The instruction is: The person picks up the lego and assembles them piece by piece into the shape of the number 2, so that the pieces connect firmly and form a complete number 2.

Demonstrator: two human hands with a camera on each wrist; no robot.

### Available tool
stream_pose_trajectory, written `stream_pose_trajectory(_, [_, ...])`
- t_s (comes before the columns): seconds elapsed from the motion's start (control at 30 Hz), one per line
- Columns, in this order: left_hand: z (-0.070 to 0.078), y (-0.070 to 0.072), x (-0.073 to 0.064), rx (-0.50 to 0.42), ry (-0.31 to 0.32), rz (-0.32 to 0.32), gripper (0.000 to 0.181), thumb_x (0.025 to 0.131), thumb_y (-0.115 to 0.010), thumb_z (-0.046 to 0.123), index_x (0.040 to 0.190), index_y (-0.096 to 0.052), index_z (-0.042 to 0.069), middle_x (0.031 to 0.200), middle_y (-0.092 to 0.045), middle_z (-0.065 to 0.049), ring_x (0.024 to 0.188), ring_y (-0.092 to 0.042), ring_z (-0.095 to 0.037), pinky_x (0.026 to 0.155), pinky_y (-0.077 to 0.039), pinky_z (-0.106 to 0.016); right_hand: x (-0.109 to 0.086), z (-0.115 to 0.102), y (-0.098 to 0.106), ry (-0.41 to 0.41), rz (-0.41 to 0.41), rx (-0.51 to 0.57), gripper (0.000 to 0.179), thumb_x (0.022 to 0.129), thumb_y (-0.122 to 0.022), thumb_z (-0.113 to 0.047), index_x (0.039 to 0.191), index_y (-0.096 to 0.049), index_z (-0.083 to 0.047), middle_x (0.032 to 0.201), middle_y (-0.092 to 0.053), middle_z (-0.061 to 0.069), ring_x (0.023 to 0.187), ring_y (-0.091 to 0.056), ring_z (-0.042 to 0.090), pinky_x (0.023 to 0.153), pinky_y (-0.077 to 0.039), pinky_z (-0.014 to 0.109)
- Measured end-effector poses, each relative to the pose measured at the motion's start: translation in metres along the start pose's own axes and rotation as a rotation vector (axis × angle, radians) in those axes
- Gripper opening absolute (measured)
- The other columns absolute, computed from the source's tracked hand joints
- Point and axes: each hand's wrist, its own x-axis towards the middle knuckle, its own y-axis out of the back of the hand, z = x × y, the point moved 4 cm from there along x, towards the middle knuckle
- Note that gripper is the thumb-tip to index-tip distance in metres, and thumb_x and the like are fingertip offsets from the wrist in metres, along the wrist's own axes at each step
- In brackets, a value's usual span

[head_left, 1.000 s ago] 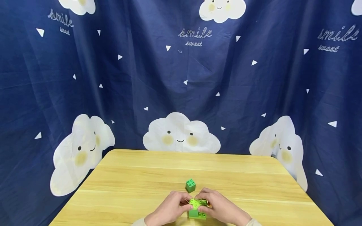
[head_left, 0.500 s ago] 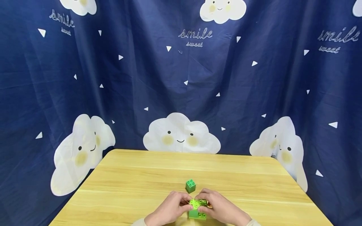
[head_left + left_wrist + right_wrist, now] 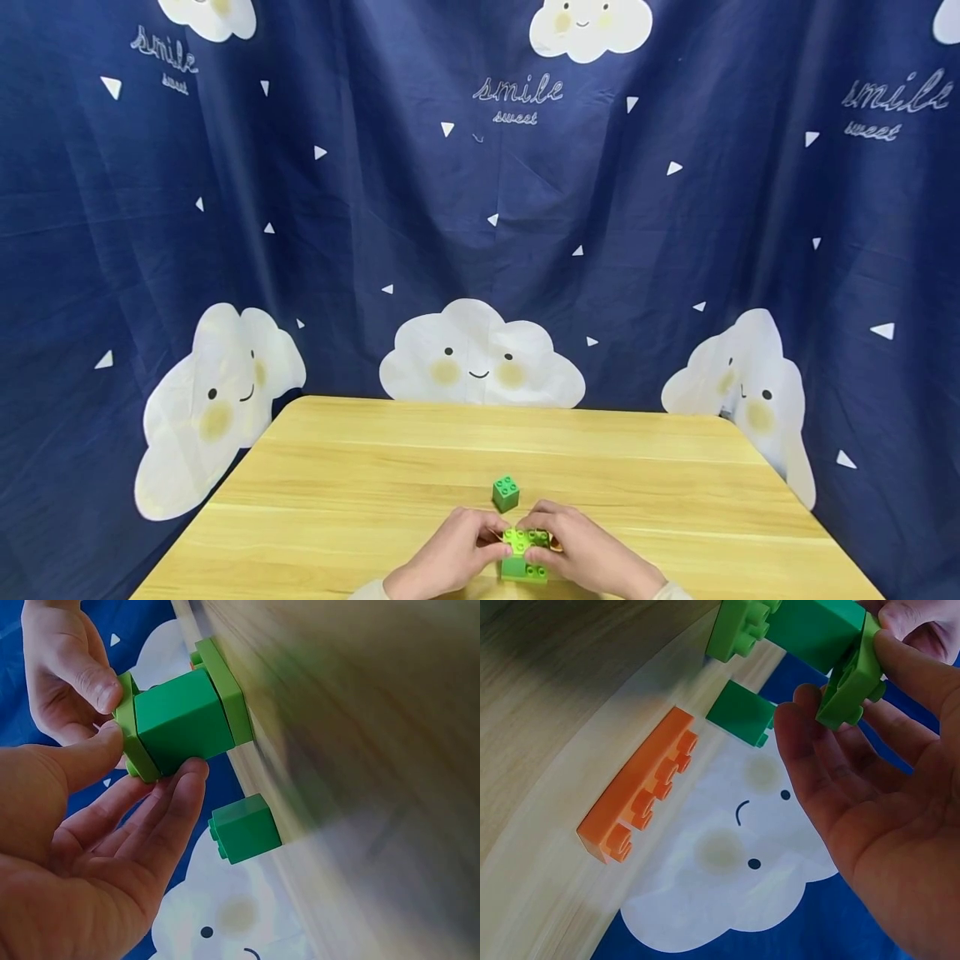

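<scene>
A stack of toy building bricks stands between the hands: a light green base plate (image 3: 229,694), a green block (image 3: 184,720) on its one end, and a thin light green brick (image 3: 517,542) on top. My left hand (image 3: 453,550) holds the thin brick, thumb on its edge and fingertips reaching the green block's side. My right hand (image 3: 581,550) pinches the end of this thin brick that overhangs the block. In the right wrist view the thin brick (image 3: 855,675) sits tilted, its hollow underside partly showing.
A loose green block (image 3: 506,493) stands on the wooden table (image 3: 360,475) just beyond the hands. An orange brick (image 3: 641,780) with a row of studs lies beside the right hand, mostly hidden in the head view. A dark blue curtain (image 3: 420,192) with clouds hangs behind.
</scene>
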Motion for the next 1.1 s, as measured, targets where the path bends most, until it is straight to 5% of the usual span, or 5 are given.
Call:
stream_pose_trajectory(0.67, [-0.0002, -0.0015, -0.0007, 0.028, -0.015, -0.003, 0.016, 0.090, -0.071, 0.020, 0.103, -0.075, 0.013, 0.090, -0.071, 0.012, 0.075, -0.062, 0.004, 0.068, -0.051, -0.016, -0.0016, 0.0000, -0.0020, -0.007, 0.005, 0.001, 0.029, 0.094, -0.062, -0.037, 0.118, -0.068, -0.022, 0.109, -0.062, -0.014, 0.093, -0.059, -0.002, 0.073, -0.052, 0.020])
stream_pose_trajectory(1.1, [0.0003, -0.0015, 0.0001, -0.006, 0.034, -0.028, 0.020, 0.091, -0.070, 0.019, 0.108, -0.073, 0.008, 0.098, -0.073, 0.004, 0.075, -0.065, 0.000, 0.068, -0.053, -0.017, -0.0025, 0.0002, 0.0004, -0.018, 0.016, 0.019, 0.027, 0.094, -0.062, -0.037, 0.116, -0.068, -0.021, 0.108, -0.063, -0.011, 0.086, -0.056, -0.004, 0.068, -0.052, 0.020])
